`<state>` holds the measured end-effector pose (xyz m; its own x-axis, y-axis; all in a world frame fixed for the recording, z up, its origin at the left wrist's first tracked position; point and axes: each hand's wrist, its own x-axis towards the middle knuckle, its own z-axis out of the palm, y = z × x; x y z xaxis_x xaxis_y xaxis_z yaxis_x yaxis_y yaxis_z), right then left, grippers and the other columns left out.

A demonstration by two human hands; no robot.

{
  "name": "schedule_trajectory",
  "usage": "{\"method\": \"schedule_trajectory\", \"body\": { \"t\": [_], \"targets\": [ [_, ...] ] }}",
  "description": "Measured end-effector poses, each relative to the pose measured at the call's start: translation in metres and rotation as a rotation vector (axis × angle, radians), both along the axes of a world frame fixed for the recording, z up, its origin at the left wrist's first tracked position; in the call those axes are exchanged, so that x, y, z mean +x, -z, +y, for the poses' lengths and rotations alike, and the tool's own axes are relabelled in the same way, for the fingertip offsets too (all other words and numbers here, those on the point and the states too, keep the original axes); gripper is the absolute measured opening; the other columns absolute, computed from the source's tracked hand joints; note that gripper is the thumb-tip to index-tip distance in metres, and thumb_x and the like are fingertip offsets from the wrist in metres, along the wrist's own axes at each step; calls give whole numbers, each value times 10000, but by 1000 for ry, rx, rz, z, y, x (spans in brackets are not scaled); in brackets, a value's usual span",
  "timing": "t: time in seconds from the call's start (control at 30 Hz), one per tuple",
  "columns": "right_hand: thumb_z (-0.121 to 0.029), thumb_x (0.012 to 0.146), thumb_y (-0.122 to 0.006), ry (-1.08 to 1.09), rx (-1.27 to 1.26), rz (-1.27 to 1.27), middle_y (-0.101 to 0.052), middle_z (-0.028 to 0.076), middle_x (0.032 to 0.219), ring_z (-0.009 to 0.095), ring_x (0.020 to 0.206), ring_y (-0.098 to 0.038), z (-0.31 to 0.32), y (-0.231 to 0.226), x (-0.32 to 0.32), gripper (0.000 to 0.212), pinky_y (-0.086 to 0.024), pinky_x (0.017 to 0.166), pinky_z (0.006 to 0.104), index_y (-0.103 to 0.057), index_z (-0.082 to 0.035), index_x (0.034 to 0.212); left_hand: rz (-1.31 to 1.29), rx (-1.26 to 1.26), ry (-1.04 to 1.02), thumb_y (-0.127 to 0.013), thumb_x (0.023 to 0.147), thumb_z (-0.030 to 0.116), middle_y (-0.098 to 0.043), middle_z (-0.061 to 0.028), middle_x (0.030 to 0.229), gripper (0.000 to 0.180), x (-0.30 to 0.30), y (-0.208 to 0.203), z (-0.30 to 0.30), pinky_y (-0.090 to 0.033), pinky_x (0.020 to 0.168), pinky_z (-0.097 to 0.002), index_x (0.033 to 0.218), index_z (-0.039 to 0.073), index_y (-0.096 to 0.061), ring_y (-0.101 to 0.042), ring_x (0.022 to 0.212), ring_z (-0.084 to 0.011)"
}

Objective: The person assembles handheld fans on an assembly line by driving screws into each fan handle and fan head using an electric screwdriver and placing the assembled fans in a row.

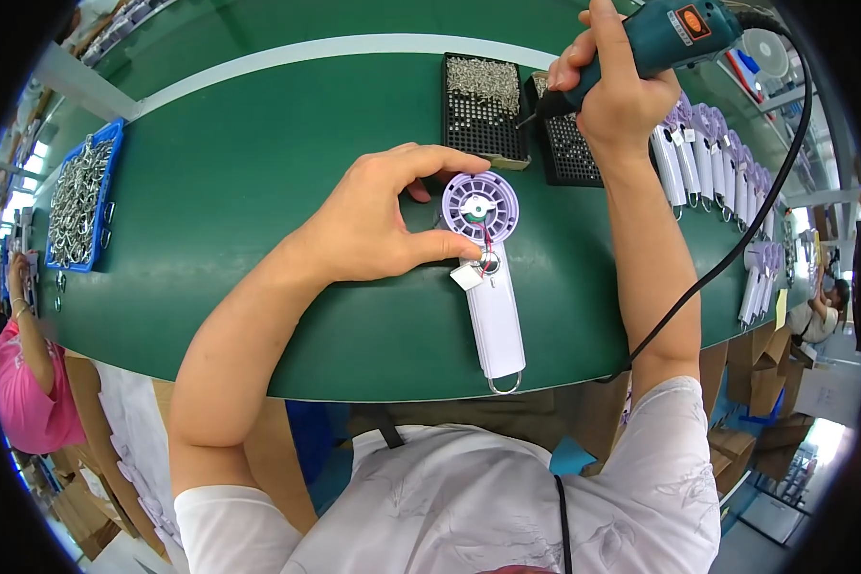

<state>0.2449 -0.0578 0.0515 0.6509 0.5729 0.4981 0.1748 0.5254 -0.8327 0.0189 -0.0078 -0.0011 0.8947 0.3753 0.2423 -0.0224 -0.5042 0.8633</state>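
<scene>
Two hands at work on one handheld fan body, screw-fastening stage.

Head view: left hand (373, 225) pinches the lilac-and-white fan body (488, 277) flat on the green bench (210, 191), near its front edge. Right hand (614, 91) is clenched round the teal electric screwdriver (674, 33), its bit over the black screw trays (485, 105) (apparently collecting a screw). Judgement: the next move calls for seating the bit squarely on the fan's screw point while the left hand steadies it.

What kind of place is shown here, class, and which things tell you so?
Probably a factory assembly line: a long green workbench, trays of screws, a corded electric screwdriver in the right hand, and rows of unfinished handheld fans.
</scene>
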Motion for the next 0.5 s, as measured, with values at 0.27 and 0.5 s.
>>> {"method": "schedule_trajectory", "body": {
  "t": [0.27, 0.5],
  "targets": [
    [-171, 984, -682, 5, 1, -44, -565, 39, 578, 140, 419, -551, 1, 4, 2, 231, -436, 406, 269, -618, -3, 838, 10, -20, 8, -926, 708, 203, -700, -60, 1234, 651, 0, -2, 0, -486, 875, -300, 1284, 49, -666, -638, 1056, -160],
    [-178, 981, -685, 8, -15, 16, -554, 39, 574, 145, 413, -546, -1, 1, -2, 243, -443, 405, 281, -611, -9, 823, 3, 3, 0, -926, 706, 229, -705, -66, 1227, 657, -1, -1, 0, -497, 862, -306, 1286, 59, -668, -652, 1048, -174]
  ]
}}
